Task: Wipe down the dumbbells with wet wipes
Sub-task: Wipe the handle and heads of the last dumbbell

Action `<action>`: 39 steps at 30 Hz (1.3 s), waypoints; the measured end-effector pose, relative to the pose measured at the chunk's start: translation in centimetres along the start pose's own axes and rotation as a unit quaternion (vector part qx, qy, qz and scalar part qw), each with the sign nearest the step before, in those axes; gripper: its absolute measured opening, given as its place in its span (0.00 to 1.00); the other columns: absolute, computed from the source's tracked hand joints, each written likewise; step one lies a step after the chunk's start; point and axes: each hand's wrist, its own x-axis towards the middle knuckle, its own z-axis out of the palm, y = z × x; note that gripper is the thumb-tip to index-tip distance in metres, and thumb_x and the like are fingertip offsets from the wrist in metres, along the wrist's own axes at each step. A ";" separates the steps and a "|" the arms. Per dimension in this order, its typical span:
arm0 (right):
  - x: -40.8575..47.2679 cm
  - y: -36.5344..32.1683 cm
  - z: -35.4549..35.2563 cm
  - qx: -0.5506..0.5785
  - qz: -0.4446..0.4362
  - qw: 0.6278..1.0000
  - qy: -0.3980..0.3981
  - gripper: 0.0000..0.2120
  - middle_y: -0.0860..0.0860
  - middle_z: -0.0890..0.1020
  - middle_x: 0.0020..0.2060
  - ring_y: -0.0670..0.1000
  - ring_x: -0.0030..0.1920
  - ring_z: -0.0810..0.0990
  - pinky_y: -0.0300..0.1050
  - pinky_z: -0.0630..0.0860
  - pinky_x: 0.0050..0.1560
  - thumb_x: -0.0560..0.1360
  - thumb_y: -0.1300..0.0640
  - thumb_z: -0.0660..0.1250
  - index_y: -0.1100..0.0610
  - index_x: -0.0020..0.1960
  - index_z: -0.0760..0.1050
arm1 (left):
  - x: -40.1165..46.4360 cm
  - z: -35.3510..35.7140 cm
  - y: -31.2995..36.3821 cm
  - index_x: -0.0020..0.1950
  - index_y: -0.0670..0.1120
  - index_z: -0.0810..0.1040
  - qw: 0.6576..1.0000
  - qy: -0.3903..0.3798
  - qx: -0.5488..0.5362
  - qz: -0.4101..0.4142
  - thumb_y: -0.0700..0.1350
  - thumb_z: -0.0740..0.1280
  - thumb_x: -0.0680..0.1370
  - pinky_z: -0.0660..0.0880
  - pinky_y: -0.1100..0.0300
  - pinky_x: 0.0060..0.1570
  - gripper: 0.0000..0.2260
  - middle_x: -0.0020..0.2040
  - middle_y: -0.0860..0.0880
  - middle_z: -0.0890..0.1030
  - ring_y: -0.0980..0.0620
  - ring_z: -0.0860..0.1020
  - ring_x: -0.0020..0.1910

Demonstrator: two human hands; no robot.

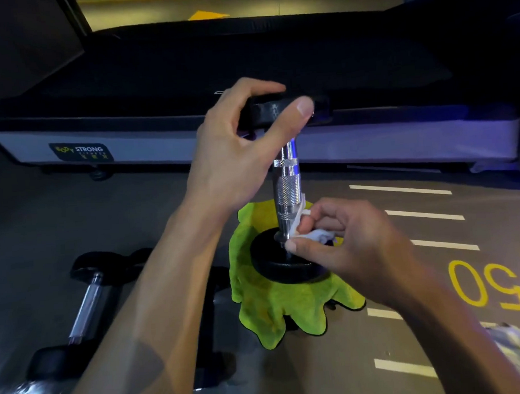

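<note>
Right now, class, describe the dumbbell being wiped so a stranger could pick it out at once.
Find the grey treadmill base, then the lime-green cloth on the floor before it. The dumbbell stands upright on that cloth, left hand gripping its top. Unlike the other dumbbell, lying flat, it stands on end.

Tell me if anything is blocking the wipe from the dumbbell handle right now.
Nothing visible does. The right hand pinches the wet wipe directly against the lower handle of the upright dumbbell, while the left hand grips its top plate.
</note>
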 end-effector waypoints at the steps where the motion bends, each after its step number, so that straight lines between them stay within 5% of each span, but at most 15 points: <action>1: -0.1 -0.1 0.3 -0.007 -0.004 1.000 0.020 0.09 0.44 0.87 0.37 0.47 0.39 0.85 0.48 0.81 0.44 0.71 0.52 0.79 0.53 0.40 0.79 | 0.0 0.0 -0.1 0.59 0.51 0.82 1.000 0.001 0.003 0.003 0.61 0.73 0.76 0.80 0.47 0.57 0.17 0.52 0.50 0.84 0.51 0.84 0.53; 7: 0.2 0.8 0.3 0.053 0.012 0.997 0.061 0.06 0.47 0.86 0.43 0.50 0.47 0.84 0.57 0.81 0.53 0.72 0.54 0.78 0.52 0.40 0.82 | -0.2 -0.1 -0.1 0.60 0.53 0.82 1.000 0.005 0.017 -0.002 0.61 0.72 0.77 0.79 0.46 0.60 0.17 0.54 0.49 0.84 0.51 0.84 0.55; 12: 0.1 -0.9 1.1 -0.115 -0.057 0.991 0.035 0.08 0.40 0.79 0.37 0.40 0.41 0.77 0.31 0.67 0.39 0.70 0.49 0.78 0.49 0.38 0.82 | -0.3 -0.2 0.2 0.59 0.54 0.82 1.000 0.007 0.021 -0.003 0.62 0.72 0.77 0.79 0.47 0.60 0.17 0.55 0.50 0.84 0.53 0.83 0.56; 14: 0.2 -1.7 1.6 -0.166 -0.048 0.984 0.036 0.08 0.36 0.78 0.32 0.37 0.38 0.76 0.29 0.66 0.36 0.70 0.47 0.78 0.48 0.37 0.82 | -0.4 -0.1 0.3 0.60 0.54 0.82 1.000 -0.002 0.022 0.000 0.61 0.72 0.77 0.79 0.48 0.60 0.16 0.55 0.51 0.84 0.54 0.83 0.56; 20: -0.2 0.6 -0.3 -0.121 -0.026 0.984 0.126 0.07 0.42 0.82 0.31 0.39 0.36 0.80 0.39 0.73 0.34 0.72 0.49 0.77 0.48 0.38 0.82 | -0.2 -0.6 0.0 0.60 0.54 0.82 1.000 -0.012 0.005 -0.001 0.63 0.71 0.77 0.78 0.54 0.59 0.17 0.55 0.50 0.84 0.55 0.82 0.55; 23: -0.2 0.6 -1.3 0.040 -0.035 0.978 0.200 0.05 0.47 0.83 0.33 0.43 0.32 0.80 0.36 0.74 0.32 0.75 0.55 0.75 0.50 0.42 0.81 | -0.1 -0.7 -0.2 0.61 0.53 0.81 1.000 -0.019 -0.007 -0.003 0.63 0.69 0.77 0.77 0.56 0.59 0.18 0.57 0.48 0.83 0.56 0.81 0.55; 27: 0.3 -1.1 0.4 0.103 -0.086 0.979 0.150 0.09 0.55 0.81 0.35 0.58 0.35 0.80 0.56 0.78 0.38 0.75 0.58 0.76 0.49 0.51 0.79 | -0.2 -0.4 -0.2 0.62 0.52 0.81 0.999 -0.026 -0.019 -0.005 0.61 0.68 0.79 0.75 0.61 0.57 0.17 0.57 0.47 0.83 0.57 0.81 0.54; 32: 0.4 -0.9 2.2 0.037 -0.082 0.991 0.098 0.11 0.49 0.81 0.34 0.48 0.34 0.78 0.42 0.74 0.35 0.72 0.55 0.79 0.49 0.46 0.76 | -0.1 -0.5 -0.3 0.61 0.53 0.81 0.999 -0.023 -0.023 -0.010 0.59 0.69 0.80 0.75 0.62 0.57 0.15 0.58 0.48 0.82 0.57 0.81 0.56; 36: 2.5 -1.9 2.3 0.013 -0.151 0.970 0.189 0.06 0.48 0.80 0.36 0.50 0.36 0.79 0.54 0.78 0.41 0.76 0.58 0.75 0.52 0.44 0.78 | 0.1 -0.7 -0.2 0.62 0.52 0.81 0.999 -0.025 -0.020 -0.019 0.59 0.69 0.80 0.75 0.62 0.58 0.16 0.59 0.49 0.83 0.57 0.81 0.57; 39: 3.0 -1.7 3.1 0.007 -0.178 0.954 0.242 0.05 0.49 0.80 0.44 0.45 0.43 0.80 0.41 0.78 0.46 0.75 0.63 0.74 0.55 0.47 0.80 | 0.2 -0.7 -0.1 0.62 0.51 0.82 0.999 -0.026 -0.017 -0.021 0.58 0.69 0.80 0.73 0.64 0.56 0.15 0.58 0.48 0.83 0.59 0.81 0.55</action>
